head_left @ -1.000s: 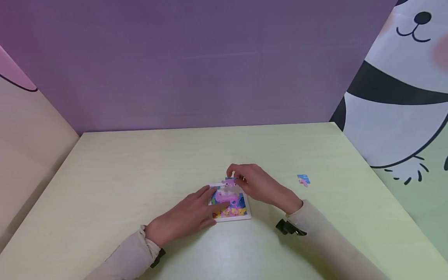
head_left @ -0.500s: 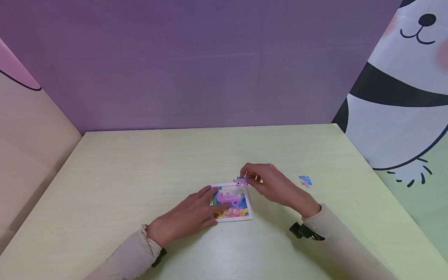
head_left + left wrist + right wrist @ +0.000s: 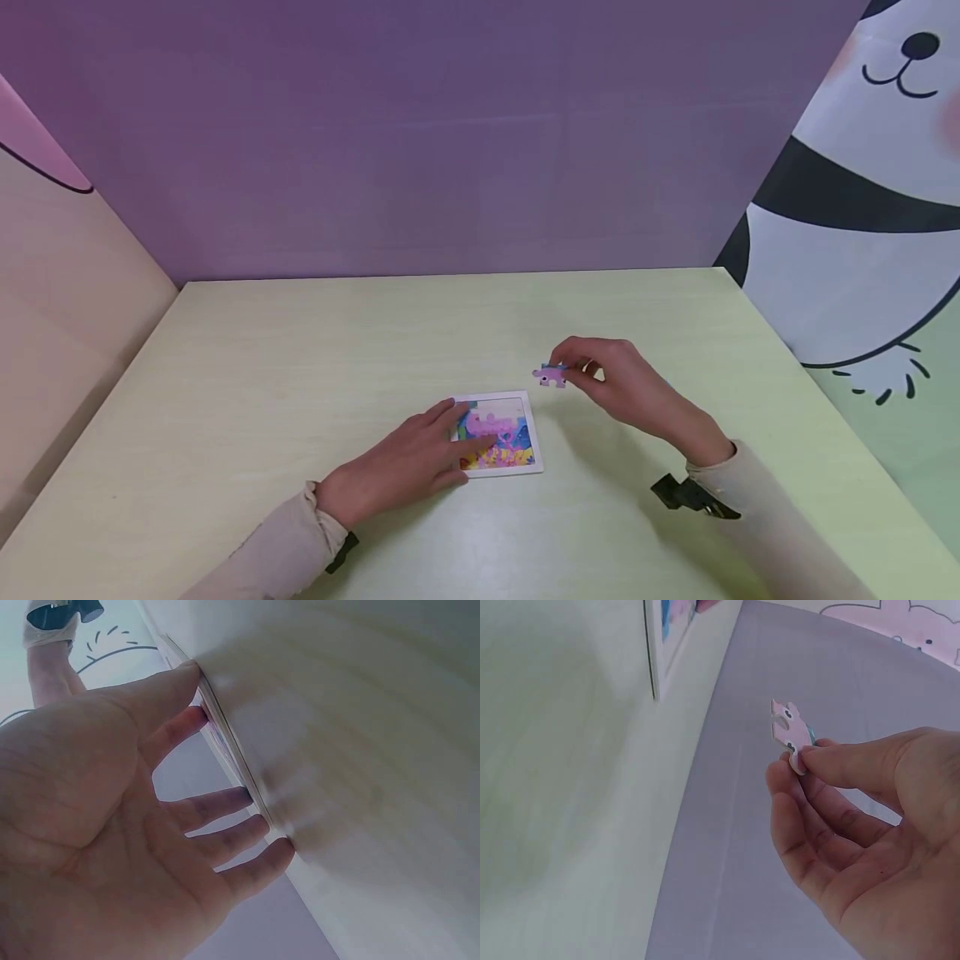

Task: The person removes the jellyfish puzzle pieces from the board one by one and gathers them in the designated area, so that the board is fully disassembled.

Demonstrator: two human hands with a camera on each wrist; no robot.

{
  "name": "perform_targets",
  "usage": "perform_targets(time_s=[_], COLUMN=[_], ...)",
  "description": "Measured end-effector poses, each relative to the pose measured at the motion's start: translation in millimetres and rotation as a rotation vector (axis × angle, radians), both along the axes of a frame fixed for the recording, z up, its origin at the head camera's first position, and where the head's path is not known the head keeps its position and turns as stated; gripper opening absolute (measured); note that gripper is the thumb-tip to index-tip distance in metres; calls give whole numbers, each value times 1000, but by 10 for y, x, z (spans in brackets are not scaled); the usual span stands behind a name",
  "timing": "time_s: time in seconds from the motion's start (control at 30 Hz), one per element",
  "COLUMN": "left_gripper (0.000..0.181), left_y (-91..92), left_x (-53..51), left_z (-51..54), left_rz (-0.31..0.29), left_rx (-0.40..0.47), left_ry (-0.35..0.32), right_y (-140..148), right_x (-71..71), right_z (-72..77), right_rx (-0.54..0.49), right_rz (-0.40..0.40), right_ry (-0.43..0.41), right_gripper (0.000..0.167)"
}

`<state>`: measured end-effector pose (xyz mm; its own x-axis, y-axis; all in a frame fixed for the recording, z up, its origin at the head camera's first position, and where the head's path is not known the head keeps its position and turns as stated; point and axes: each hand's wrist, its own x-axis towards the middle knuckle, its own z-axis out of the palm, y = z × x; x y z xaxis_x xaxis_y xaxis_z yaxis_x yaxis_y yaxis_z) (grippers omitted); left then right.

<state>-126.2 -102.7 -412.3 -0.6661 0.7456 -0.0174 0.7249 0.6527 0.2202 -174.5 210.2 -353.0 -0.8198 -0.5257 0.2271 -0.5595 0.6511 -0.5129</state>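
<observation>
Pink and printed with two dark eyes, a jigsaw piece [image 3: 550,376] is held above the table [image 3: 315,358], apart from its surface, just beyond the upper right corner of a white-rimmed puzzle tray [image 3: 506,472]. We see the thumb and index finger of the right hand [image 3: 618,379] pinching the piece at one end; in the right wrist view, the remaining fingers curl in toward the palm, and a little blue-green of the piece shows beside the thumb.

The tray lies flat on the table and carries a partly filled picture in pink, blue and yellow; along its upper part we find a pale band, with a blue-green patch at the left corner. Over its left side rests the left hand [image 3: 401,462], fingers straight and spread, the index finger reaching across the picture and the thumb at the lower left corner.

Both forearms wear light beige sleeves [image 3: 258,550], and at each wrist we note a black device [image 3: 690,497]. Behind the pale wood-grain table stands a purple panel [image 3: 450,142]; to the right we observe a cartoon panda [image 3: 847,283] in black and white, its lower edge meeting a pale green ground.
</observation>
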Motion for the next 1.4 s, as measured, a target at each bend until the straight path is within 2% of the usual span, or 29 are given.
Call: perform_targets(time_s=[0.13,0.37,0.73,0.83,1.03,1.23,1.4], left_gripper=[50,50,49,49,49,50,50], left_y=[6,-7,-16,-25,-22,-24,-19], left_x=[-9,-4,6,10,0,10,7], left_z=[-16,-26,-34,-25,-16,-7,-6], left_rz=[12,-10,5,-2,-21,-4,-3], left_rx=[5,11,8,9,12,11,18], left_ry=[-31,4,-3,12,39,1,3], right_y=[99,278,489,512,561,630,676], right_x=[2,-1,-49,-75,-126,-195,-230], right_z=[54,117,105,82,25,-128,-203], right_rx=[0,-5,6,26,74,83,98], right_rz=[-14,-46,-92,-101,-120,-118,-113], right_ry=[36,86,128,94,-37,-100,-145], right_gripper=[21,25,24,21,15,15,15])
